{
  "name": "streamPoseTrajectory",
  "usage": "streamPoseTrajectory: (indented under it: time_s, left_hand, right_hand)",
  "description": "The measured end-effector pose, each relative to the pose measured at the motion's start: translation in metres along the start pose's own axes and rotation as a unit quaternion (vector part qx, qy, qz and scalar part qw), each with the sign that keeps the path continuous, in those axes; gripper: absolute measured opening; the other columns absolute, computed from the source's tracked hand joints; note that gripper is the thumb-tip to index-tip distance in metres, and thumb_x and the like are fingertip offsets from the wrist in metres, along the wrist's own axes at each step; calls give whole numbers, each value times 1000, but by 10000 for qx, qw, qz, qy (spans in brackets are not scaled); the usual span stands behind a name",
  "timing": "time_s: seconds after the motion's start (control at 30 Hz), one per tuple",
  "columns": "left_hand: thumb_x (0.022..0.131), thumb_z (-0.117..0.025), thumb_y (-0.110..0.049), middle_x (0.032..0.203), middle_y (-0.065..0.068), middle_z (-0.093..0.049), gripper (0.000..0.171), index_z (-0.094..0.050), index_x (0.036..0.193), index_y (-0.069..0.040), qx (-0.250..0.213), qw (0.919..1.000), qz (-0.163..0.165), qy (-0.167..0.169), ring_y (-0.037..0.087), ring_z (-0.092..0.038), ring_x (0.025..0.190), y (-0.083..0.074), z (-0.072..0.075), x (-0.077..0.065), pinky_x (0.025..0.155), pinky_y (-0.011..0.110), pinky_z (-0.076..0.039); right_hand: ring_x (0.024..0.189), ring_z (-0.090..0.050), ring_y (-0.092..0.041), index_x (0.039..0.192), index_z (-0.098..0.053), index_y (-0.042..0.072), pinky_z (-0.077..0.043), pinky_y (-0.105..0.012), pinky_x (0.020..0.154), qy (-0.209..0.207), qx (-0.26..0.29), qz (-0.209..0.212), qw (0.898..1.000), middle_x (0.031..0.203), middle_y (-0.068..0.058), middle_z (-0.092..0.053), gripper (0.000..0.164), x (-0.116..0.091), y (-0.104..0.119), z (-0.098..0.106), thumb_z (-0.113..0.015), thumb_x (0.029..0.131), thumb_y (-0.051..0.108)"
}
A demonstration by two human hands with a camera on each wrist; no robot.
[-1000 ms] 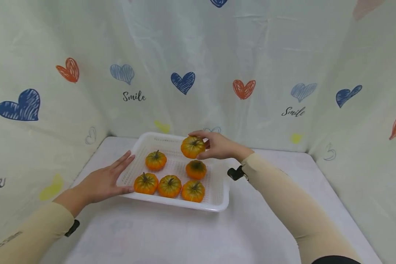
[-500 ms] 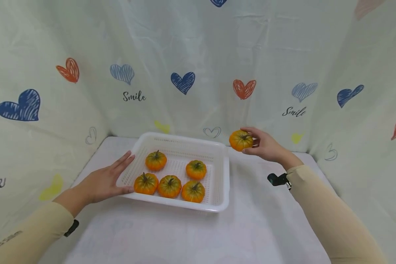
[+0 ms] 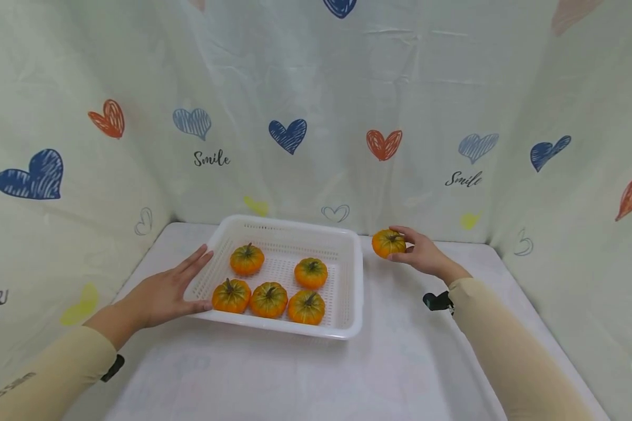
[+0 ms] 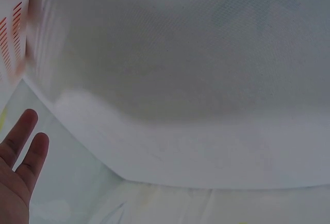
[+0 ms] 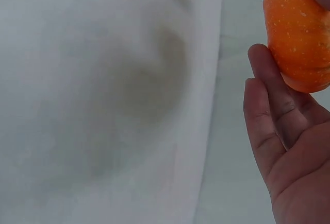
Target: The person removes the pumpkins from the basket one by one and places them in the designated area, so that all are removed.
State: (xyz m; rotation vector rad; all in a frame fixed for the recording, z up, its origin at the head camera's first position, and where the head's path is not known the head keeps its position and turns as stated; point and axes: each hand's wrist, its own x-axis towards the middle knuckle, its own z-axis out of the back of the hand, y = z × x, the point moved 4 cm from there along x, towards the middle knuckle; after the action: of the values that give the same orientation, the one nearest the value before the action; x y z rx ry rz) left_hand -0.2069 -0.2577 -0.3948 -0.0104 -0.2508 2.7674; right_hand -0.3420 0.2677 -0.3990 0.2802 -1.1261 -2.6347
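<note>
My right hand (image 3: 423,255) grips a small orange pumpkin (image 3: 388,243) just right of the white plastic basket (image 3: 354,280). In the right wrist view, the pumpkin (image 5: 299,38) sits between thumb and fingers, with a shadow on the table below. My left hand (image 3: 163,295) rests with spread, straight fingers against the basket's left side; the left wrist view shows two fingertips (image 4: 32,157) near the slotted wall. Several more pumpkins lie in the basket: three in the front row, one pumpkin (image 3: 247,259) at the back left and another pumpkin (image 3: 311,273) to the right.
A white cloth covers the table (image 3: 295,380). Pale curtains (image 3: 326,82) printed with hearts and "Smile" stand behind and at both sides, close to the table's back edge. The basket takes up the middle-left of the table.
My right hand has carried the pumpkin up from the basket, over its right rim, then lowered it beside the basket. The left hand has stayed at the basket. The head view has shifted slightly.
</note>
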Motion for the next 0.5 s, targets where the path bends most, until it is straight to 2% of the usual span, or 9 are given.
streamPoseTrajectory:
  time_s: [0.13, 0.23, 0.5]
  left_hand:
    - [86, -59, -70, 166, 10, -10, 103, -12, 161, -17, 5, 10000, 35, 13, 49, -53, 122, -1, 1, -1, 88, 63, -50]
    - [86, -59, -69, 166, 10, -11, 103, -13, 161, -17, -6, 10000, 40, 9, 49, -53, 122, -1, 1, -1, 88, 63, -50]
    - [85, -59, -70, 166, 10, -11, 103, -14, 161, -17, -89, 9999, 51, 29, 49, -53, 123, -2, 1, -1, 87, 63, -51]
  right_hand:
    - [132, -40, -44, 154, -37, 18, -42, -57, 103, -16, -48, -158, 9999, 153, -21, -36, 76, 7, -22, -15, -75, 90, 29]
    - [134, -38, -44, 155, -34, 17, -40, -59, 104, -12, -38, -254, 9997, 153, -21, -36, 79, 9, -33, -24, -75, 90, 32]
    - [136, -36, -45, 156, -31, 14, -32, -62, 108, -3, 134, -623, 9980, 152, -26, -35, 92, 14, -47, -43, -79, 84, 45]
